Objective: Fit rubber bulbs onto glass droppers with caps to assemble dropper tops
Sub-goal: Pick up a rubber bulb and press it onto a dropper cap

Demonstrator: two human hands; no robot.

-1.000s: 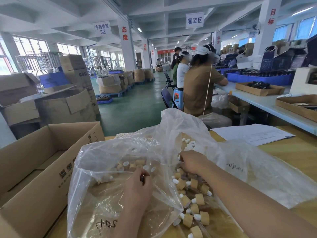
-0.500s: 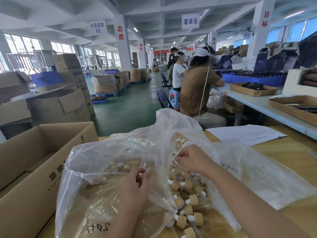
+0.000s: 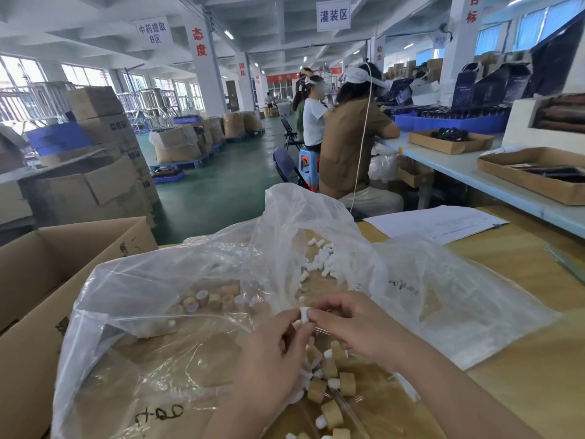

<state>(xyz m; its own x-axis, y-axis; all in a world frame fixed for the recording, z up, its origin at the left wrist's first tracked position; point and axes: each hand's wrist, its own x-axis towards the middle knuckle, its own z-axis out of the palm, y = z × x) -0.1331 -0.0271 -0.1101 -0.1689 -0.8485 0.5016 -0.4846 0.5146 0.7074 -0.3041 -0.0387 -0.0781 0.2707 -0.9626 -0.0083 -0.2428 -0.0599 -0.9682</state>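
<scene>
White rubber at the centre of the frame: a small bulb (image 3: 304, 314), pinched from both sides. On one side, thumb and forefinger of the left hand (image 3: 272, 359), closed narrowly on it, the other fingers curled under. On the other side, thumb and forefinger tips of the right hand (image 3: 357, 327), likewise tight on the bulb, remaining fingers bent inward. Impossible to tell whether anything more sits inside the left palm.

Held just above a heap of dropper tops (image 3: 329, 386) in the lower centre: tan caps with white bulb ends, a few clear glass tubes lying among them.

Left of centre, a clear plastic bag (image 3: 110, 296) with black handwriting near the bottom edge, and inside it, toward the middle, a cluster of loose caps (image 3: 209, 301), tan with pale insides. Right of centre, a second clear bag (image 3: 459, 305), mouth rumpled and raised, with scattered loose bulbs (image 3: 319, 258) just above the hands.

Both bags spread over a yellowish wooden table (image 3: 538, 359). Along the left edge, an open cardboard box (image 3: 28, 375), touching the left bag. Right of centre, beyond the second bag, a printed sheet of paper (image 3: 437, 223) lying flat.

Upper right of centre, well apart from all this: seated people (image 3: 348, 144) at a long pale bench, backs turned. Upper left: stacked cartons on a green floor.
</scene>
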